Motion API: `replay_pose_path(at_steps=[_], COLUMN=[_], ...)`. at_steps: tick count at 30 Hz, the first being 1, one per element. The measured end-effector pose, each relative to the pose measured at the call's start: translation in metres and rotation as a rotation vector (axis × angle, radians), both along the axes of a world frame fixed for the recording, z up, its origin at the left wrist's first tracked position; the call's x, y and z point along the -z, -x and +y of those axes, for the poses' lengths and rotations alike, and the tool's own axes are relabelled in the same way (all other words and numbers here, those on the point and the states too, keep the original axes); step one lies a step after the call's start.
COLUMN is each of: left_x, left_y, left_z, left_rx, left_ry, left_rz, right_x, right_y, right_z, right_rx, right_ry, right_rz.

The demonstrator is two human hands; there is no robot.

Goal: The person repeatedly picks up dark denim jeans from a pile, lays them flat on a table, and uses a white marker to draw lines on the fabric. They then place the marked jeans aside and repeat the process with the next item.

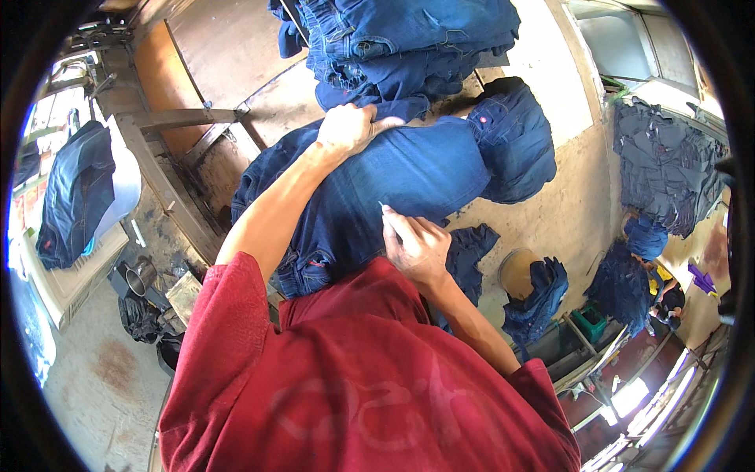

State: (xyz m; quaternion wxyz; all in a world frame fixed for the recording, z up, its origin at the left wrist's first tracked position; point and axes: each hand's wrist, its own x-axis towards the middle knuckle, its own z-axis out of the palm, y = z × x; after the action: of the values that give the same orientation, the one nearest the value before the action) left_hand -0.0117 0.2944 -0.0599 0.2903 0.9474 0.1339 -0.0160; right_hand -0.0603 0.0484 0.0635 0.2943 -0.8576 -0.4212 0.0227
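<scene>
A pair of blue jeans (409,169) lies across a bundle of denim right in front of me. My left hand (350,130) is closed on the far edge of these jeans, its thumb stretched along the cloth. Nearer to me, my right hand (417,244) hovers at or just over the denim with its fingers pinched. A small, thin, pale tip (382,205) sticks out past those fingers; what it belongs to is hidden in the hand. Whether the tip touches the cloth, I cannot tell.
Beyond my hands rises a stack of folded jeans (409,39), with a rolled denim bundle (515,141) to the right. Dark garments (668,165) are heaped at far right. A round stool (515,271) with denim on it stands at lower right. Jeans (75,197) lie at far left.
</scene>
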Motion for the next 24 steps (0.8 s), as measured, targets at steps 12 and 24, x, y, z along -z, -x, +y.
replay_pose_path(at_steps=[12,24], left_x=[0.036,0.035], left_y=[0.005,0.004], left_z=[-0.012,-0.012], left_rx=[-0.162,-0.162], left_ry=[-0.053,-0.005], left_rz=[-0.258,-0.270], right_x=[0.009,0.022], right_y=[-0.003,-0.022], right_z=[0.003,0.024], right_rx=[-0.101,-0.086], right_ry=[0.152,0.097], right_rz=[-0.044,0.025])
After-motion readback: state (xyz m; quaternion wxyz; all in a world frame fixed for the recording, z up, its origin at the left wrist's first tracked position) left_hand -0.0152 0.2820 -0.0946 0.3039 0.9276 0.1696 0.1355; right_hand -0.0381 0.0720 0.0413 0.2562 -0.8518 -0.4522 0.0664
